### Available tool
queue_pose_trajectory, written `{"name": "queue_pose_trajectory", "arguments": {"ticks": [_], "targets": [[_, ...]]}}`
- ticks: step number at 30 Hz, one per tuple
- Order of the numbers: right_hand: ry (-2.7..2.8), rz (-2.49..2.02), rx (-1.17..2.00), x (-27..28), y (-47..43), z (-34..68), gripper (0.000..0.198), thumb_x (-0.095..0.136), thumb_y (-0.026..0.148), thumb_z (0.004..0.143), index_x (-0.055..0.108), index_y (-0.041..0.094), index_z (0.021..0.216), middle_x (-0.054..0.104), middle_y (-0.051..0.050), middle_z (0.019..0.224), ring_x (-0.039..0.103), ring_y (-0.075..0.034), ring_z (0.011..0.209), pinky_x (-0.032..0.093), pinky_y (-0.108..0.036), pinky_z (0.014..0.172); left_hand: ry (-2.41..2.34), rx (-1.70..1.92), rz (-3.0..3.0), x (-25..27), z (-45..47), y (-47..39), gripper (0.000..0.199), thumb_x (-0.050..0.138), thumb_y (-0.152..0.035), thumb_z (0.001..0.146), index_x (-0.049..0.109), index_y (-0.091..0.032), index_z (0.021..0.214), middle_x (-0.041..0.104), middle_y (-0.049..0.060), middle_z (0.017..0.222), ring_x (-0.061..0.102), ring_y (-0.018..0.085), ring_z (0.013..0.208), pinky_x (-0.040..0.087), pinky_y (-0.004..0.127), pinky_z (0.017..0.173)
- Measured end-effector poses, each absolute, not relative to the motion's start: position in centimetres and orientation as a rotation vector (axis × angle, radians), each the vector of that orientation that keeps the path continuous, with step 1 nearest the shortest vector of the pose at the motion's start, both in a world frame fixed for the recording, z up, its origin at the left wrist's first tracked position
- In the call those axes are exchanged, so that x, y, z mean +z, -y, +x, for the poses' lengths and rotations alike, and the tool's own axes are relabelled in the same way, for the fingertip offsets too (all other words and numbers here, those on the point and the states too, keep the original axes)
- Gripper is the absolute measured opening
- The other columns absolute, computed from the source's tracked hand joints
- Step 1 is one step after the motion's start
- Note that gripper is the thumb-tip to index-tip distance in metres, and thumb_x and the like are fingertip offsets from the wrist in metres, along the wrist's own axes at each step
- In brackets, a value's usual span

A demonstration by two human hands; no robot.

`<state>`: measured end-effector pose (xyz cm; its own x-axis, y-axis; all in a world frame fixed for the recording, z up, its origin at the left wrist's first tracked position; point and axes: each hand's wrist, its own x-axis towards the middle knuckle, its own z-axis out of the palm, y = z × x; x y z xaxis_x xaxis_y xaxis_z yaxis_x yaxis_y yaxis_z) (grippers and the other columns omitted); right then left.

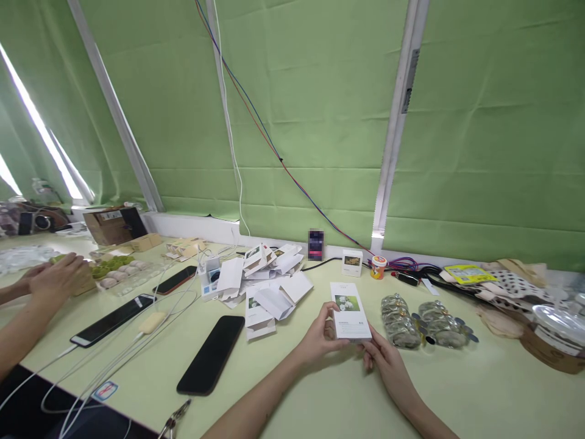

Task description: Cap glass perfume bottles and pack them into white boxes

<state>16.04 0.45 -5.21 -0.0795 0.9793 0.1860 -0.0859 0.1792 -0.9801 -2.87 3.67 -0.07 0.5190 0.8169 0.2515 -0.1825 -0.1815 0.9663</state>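
A white printed carton (351,323) with a picture of white flowers is held up over the table between both hands. My left hand (322,332) grips its left edge, thumb below and fingers behind. At the lower right corner, my right hand (381,353) pinches the carton, its fingers partly tucked underneath. Two rows of clear-wrapped greyish items (400,323) lie just right of my right hand. To the left of my left hand spreads a heap of flattened and folded white cartons (274,299).
A black phone (211,355) lies left of my forearm, near keys (176,417) and white cables. Another person's hands (61,277) work at far left beside egg-shaped items in a tray (121,271). A round tub (557,335) stands at right; a small orange tub (378,267) stands behind.
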Motion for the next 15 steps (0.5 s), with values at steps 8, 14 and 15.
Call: {"name": "queue_pose_trajectory", "arguments": {"ticks": [8,14,15], "targets": [[1.242,-0.840,1.209,-4.63,0.15,15.67,0.081,0.063,0.041,0.083,0.018,0.029,0.149,0.057,-0.009,0.130,0.061,-0.018,0.079,0.051,-0.028,0.063,-0.569,0.888,1.618,-0.04,-3.24,-3.84,0.059,0.078,-0.025,0.068,0.038,-0.025,0.112,0.061,0.008,0.110,0.060,0.021,0.097,0.045,0.033,0.082],[1.281,-0.843,1.178,-4.53,0.23,15.66,0.065,0.070,0.036,0.077,0.044,0.032,0.136,0.054,-0.006,0.136,0.056,-0.025,0.114,0.050,-0.034,0.088,-0.550,0.817,1.623,-0.38,-3.22,-3.86,0.059,0.076,-0.023,0.069,0.036,-0.025,0.112,0.062,0.006,0.106,0.061,0.021,0.097,0.046,0.031,0.079],[1.292,-0.858,1.181,-4.50,0.19,15.72,0.058,0.071,0.036,0.076,0.051,0.032,0.130,0.058,-0.006,0.131,0.059,-0.025,0.110,0.051,-0.034,0.086,-0.562,0.810,1.625,-0.43,-3.24,-3.88,0.059,0.076,-0.024,0.069,0.036,-0.025,0.113,0.062,0.005,0.105,0.061,0.021,0.097,0.047,0.031,0.079]]}}
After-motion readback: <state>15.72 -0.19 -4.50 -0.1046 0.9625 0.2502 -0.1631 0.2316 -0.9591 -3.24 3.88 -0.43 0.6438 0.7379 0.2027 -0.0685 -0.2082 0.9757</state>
